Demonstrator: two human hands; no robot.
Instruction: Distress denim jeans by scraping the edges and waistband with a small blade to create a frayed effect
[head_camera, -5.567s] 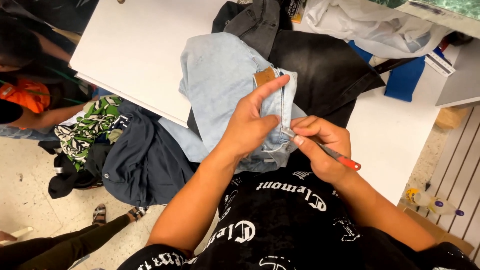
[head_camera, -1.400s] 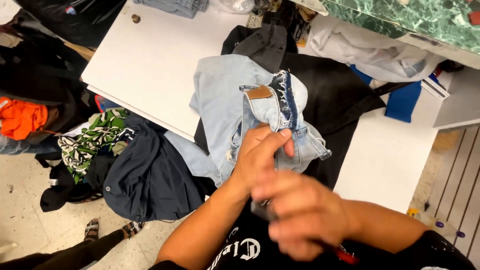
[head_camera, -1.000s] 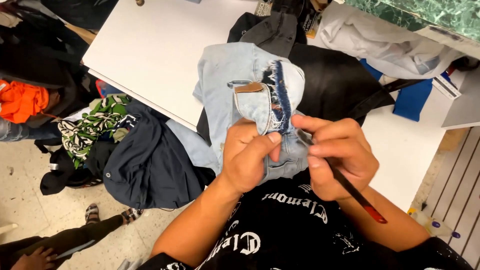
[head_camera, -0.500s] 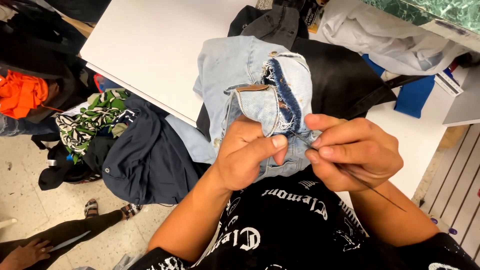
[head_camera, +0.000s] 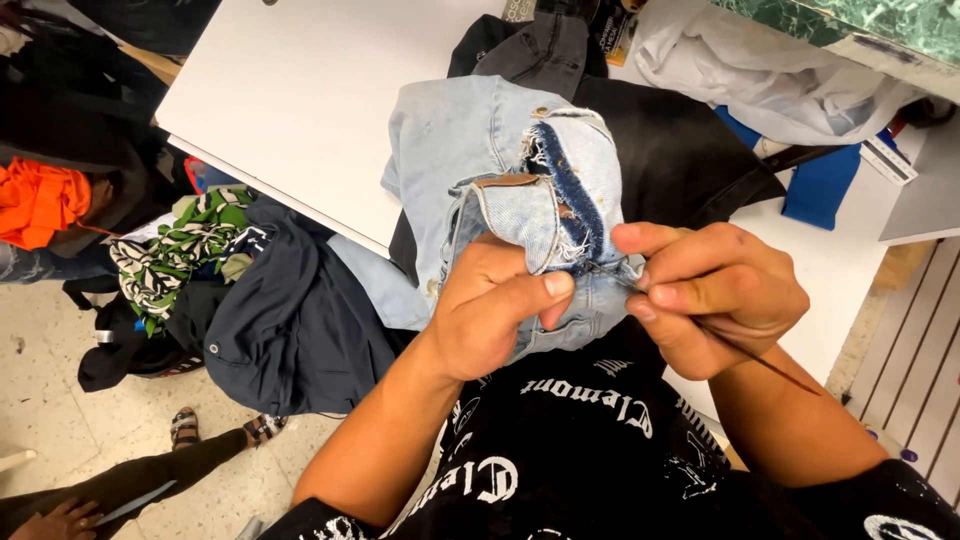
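Left hand (head_camera: 495, 315) grips jeans (head_camera: 500, 190); right hand (head_camera: 715, 295) pinches thin tool (head_camera: 760, 362), tip at frayed seam (head_camera: 575, 215) just left.

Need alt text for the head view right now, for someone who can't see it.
The left hand grips light blue jeans over a white table, while the right hand pinches a thin dark tool at the frayed seam. Dark clothes hang beside the table.

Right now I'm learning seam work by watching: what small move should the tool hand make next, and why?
Probably slide the thin tool a little further along the frayed dark seam: the right hand pinches it there, and the left hand grips the light jeans.
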